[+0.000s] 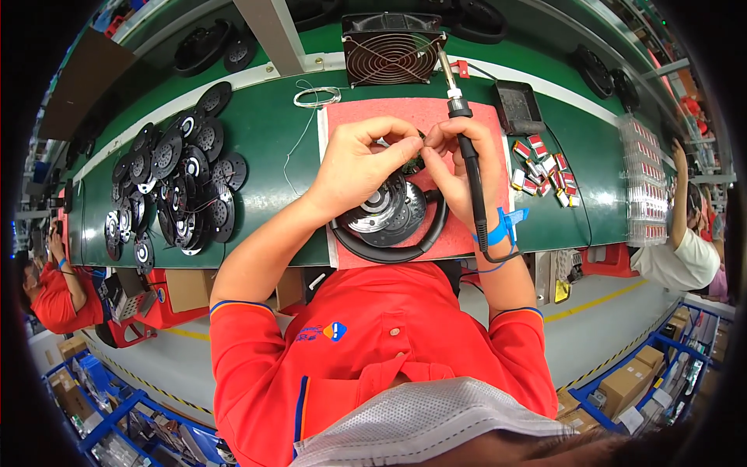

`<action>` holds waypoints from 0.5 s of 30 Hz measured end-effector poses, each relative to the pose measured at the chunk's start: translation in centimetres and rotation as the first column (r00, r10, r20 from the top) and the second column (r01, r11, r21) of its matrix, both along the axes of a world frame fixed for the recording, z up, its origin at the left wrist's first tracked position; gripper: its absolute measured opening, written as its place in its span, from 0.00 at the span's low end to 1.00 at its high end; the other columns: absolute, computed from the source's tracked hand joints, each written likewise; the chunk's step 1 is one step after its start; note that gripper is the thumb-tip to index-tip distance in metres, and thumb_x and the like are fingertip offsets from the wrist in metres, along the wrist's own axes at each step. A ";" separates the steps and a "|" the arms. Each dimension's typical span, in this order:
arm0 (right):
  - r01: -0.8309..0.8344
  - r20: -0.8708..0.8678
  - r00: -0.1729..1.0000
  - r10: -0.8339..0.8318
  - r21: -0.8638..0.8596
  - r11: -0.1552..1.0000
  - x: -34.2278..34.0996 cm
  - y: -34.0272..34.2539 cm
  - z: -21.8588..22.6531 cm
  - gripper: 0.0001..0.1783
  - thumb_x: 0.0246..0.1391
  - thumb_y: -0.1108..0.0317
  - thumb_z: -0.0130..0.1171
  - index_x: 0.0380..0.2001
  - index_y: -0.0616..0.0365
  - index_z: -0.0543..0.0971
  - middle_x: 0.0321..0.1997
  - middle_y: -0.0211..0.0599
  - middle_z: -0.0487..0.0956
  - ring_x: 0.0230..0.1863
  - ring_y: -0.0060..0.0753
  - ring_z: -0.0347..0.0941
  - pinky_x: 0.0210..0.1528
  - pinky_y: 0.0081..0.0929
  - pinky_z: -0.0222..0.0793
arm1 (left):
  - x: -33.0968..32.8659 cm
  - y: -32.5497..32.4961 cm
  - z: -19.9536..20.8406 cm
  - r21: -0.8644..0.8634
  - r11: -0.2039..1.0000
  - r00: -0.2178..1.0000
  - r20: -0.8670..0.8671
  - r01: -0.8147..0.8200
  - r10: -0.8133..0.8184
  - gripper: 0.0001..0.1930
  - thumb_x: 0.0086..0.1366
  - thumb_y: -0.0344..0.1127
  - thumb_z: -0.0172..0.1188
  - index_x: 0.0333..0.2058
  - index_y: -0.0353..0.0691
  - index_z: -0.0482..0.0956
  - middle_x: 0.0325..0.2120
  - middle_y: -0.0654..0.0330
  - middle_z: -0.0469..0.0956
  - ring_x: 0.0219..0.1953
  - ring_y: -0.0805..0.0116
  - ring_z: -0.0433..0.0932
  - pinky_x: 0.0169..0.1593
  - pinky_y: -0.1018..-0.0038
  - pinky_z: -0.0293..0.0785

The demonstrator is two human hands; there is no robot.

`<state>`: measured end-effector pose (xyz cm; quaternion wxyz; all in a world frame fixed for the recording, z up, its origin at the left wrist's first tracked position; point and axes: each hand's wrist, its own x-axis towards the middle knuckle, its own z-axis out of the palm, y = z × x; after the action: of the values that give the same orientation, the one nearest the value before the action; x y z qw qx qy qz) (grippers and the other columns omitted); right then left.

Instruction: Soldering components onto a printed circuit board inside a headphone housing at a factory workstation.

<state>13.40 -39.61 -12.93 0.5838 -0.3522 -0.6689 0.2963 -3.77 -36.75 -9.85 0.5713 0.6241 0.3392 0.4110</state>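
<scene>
My left hand [369,162] is closed, thumb and forefinger pinched at a small green and dark part [412,165] that looks like a circuit board; the fingers hide most of it. My right hand [467,167] is closed too, its fingertips meeting the left ones at that part. A black-handled soldering iron [468,156] lies along the right hand, its metal tip pointing away from me toward the fan. Under my hands, a silver-and-black round disc [389,212] sits inside a black curved band [389,254] on the pink mat [350,117].
A pile of black-and-silver discs [179,167] covers the left of the green table. At the back stand a fan [393,50] and a black tray [519,107]. Small wrapped battery-like packs [548,171] lie right, beside stacked clear trays [644,183]. Co-workers sit at both sides.
</scene>
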 end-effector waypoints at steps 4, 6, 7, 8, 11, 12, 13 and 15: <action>-0.008 -0.013 1.000 0.007 -0.026 1.000 0.0 0.0 -0.1 0.24 0.47 0.89 0.56 0.47 0.59 0.65 0.37 0.38 0.72 0.37 0.24 0.71 0.42 0.22 0.69 | -0.1 0.2 -0.1 -0.083 0.996 0.999 0.021 0.028 -0.027 0.08 0.62 0.31 0.59 0.37 0.33 0.80 0.29 0.65 0.79 0.29 0.82 0.72 0.32 0.83 0.70; -0.015 -0.028 1.000 0.014 -0.034 0.999 0.0 0.0 0.0 0.24 0.47 0.89 0.56 0.47 0.59 0.65 0.37 0.38 0.72 0.37 0.24 0.71 0.42 0.22 0.69 | -0.1 0.2 -0.1 -0.100 0.995 0.999 0.030 0.030 -0.028 0.08 0.62 0.32 0.59 0.36 0.33 0.80 0.28 0.65 0.79 0.28 0.83 0.72 0.32 0.83 0.69; -0.014 -0.028 1.000 0.013 -0.033 0.999 0.0 0.0 0.0 0.24 0.47 0.89 0.56 0.47 0.59 0.65 0.37 0.38 0.72 0.37 0.24 0.71 0.42 0.22 0.69 | -0.1 0.2 -0.2 -0.095 0.995 0.999 0.031 0.028 -0.025 0.08 0.62 0.32 0.60 0.37 0.34 0.80 0.28 0.65 0.78 0.28 0.83 0.71 0.31 0.83 0.69; -0.023 -0.056 0.998 0.021 -0.047 0.999 0.0 0.1 -0.1 0.24 0.47 0.89 0.56 0.46 0.60 0.65 0.37 0.38 0.72 0.37 0.24 0.71 0.42 0.22 0.69 | -0.1 0.1 -0.2 -0.089 0.996 0.999 0.031 0.025 -0.022 0.08 0.62 0.32 0.60 0.37 0.34 0.80 0.28 0.66 0.78 0.27 0.83 0.71 0.31 0.84 0.68; -0.033 -0.095 0.995 0.027 -0.065 0.997 0.0 0.1 -0.1 0.24 0.47 0.89 0.55 0.46 0.60 0.64 0.37 0.39 0.72 0.37 0.25 0.71 0.42 0.21 0.69 | -0.1 0.1 -0.2 -0.109 0.994 0.999 0.037 0.024 -0.020 0.09 0.62 0.33 0.60 0.37 0.34 0.80 0.28 0.66 0.78 0.28 0.83 0.71 0.31 0.84 0.68; -0.033 -0.106 0.994 0.026 -0.069 0.997 0.1 0.0 0.0 0.24 0.47 0.89 0.55 0.46 0.60 0.64 0.36 0.39 0.72 0.37 0.25 0.71 0.42 0.21 0.69 | -0.1 0.0 -0.2 -0.105 0.994 0.999 0.038 0.025 -0.021 0.09 0.62 0.33 0.60 0.37 0.34 0.80 0.28 0.66 0.78 0.28 0.83 0.71 0.31 0.84 0.68; -0.032 -0.105 0.994 0.025 -0.066 0.997 0.0 0.0 0.0 0.24 0.47 0.89 0.55 0.46 0.60 0.64 0.36 0.39 0.72 0.37 0.25 0.71 0.42 0.21 0.69 | 0.0 -0.1 -0.2 -0.101 0.995 0.999 0.038 0.026 -0.022 0.09 0.62 0.33 0.60 0.37 0.34 0.80 0.28 0.66 0.78 0.28 0.83 0.71 0.31 0.84 0.68; -0.060 -0.165 0.985 0.045 -0.084 0.995 0.0 -0.1 0.1 0.24 0.47 0.89 0.55 0.46 0.59 0.64 0.36 0.39 0.72 0.38 0.25 0.71 0.42 0.21 0.68 | 0.0 -0.2 -0.2 -0.094 0.995 0.999 0.038 0.026 -0.022 0.09 0.62 0.33 0.60 0.37 0.34 0.80 0.28 0.66 0.78 0.28 0.83 0.71 0.31 0.84 0.68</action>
<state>13.35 -39.68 -12.82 0.6123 -0.3345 -0.6141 0.3687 -3.76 -36.96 -10.08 0.6115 0.5926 0.3400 0.3991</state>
